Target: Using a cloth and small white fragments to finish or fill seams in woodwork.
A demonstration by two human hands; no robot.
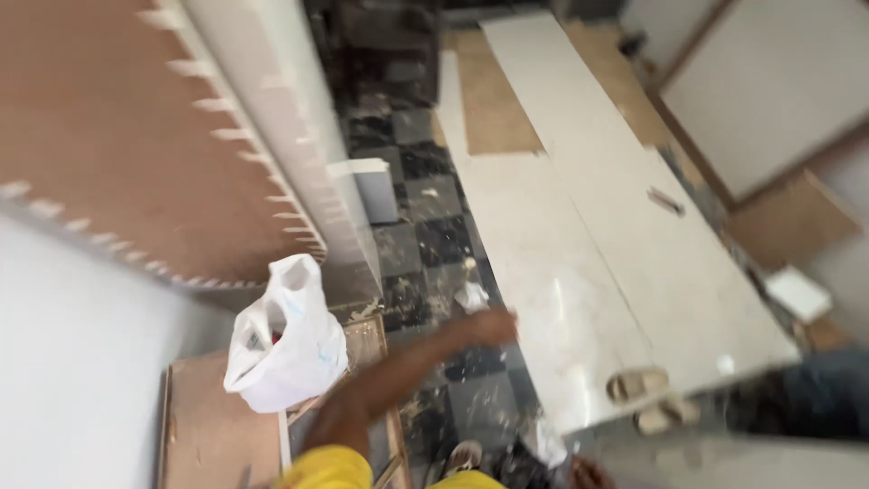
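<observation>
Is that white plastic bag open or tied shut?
Open. The white plastic bag stands on a wooden board with its handles loose and its mouth gaping; something reddish shows inside.

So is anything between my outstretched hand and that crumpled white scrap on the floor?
Nothing visible stands between them. The hand hangs close to the white scrap, with only dark floor tiles showing in the gap. The long white panel lies to one side and the white plastic bag to the other. The picture is blurred.

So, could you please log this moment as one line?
view: blurred | left hand: reaching over dark tiled floor, empty | right hand: not in view | nearby: white plastic bag, white panels
</observation>
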